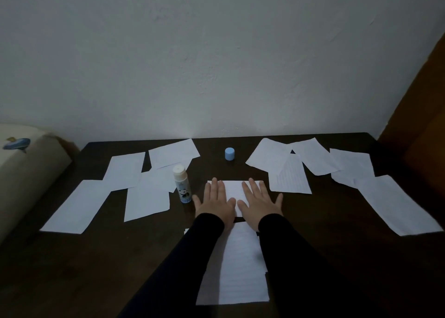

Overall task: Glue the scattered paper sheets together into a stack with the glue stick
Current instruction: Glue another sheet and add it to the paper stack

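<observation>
Both hands — left hand [215,201] and right hand [260,201] — press flat, fingers spread, on a paper sheet [233,189] on the bench [144,257]. The glue stick [182,184] stands just left — cap [230,154] off.

Home room — cushion [26,163], dark table [96,257], plaster wall [216,53].

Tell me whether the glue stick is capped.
Uncapped: the glue stick stands upright with its white top bare, and its blue cap sits apart near the wall.

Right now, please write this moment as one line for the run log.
left hand: flat on centre sheet | right hand: flat on same sheet | glue stick: upright, uncapped | blue cap: apart, behind
</observation>
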`<state>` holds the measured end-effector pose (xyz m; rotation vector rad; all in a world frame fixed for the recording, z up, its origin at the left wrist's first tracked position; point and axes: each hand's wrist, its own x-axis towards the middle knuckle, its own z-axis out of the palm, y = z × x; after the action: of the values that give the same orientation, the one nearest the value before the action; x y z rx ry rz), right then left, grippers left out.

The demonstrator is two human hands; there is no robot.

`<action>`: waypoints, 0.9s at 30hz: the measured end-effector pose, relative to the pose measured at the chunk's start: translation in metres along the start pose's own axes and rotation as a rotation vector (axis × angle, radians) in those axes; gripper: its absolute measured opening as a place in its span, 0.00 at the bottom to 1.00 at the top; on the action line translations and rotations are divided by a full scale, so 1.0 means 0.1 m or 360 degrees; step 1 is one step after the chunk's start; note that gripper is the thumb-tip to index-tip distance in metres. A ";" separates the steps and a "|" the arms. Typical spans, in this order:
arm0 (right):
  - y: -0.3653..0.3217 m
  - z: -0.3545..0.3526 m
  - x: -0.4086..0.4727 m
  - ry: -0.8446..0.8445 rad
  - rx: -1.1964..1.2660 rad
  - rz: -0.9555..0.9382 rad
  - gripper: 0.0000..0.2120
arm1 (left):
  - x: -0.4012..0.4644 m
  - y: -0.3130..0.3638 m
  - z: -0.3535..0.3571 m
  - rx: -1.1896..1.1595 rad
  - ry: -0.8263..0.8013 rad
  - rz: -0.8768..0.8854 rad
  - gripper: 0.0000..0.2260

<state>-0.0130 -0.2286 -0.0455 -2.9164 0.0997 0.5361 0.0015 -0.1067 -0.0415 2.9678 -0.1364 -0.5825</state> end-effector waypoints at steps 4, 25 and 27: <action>0.02 0.00 -0.04 -0.0040 -0.0031 0.0023 0.28 | -0.07 -0.07 0.01 0.0007 -0.0015 -0.0035 0.28; 0.12 -0.25 -0.32 0.0386 0.0270 -0.0046 0.24 | -0.73 -0.70 -0.21 -0.0921 0.0733 -0.0112 0.08; 0.11 -0.25 -0.27 0.0460 0.0234 -0.0055 0.25 | -0.64 -0.84 -0.22 -0.1007 0.0719 -0.0275 0.07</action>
<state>-0.0304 -0.2435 -0.0147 -2.8243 0.1198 0.0940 -0.0438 -0.0143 -0.0087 2.4129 0.2923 0.0510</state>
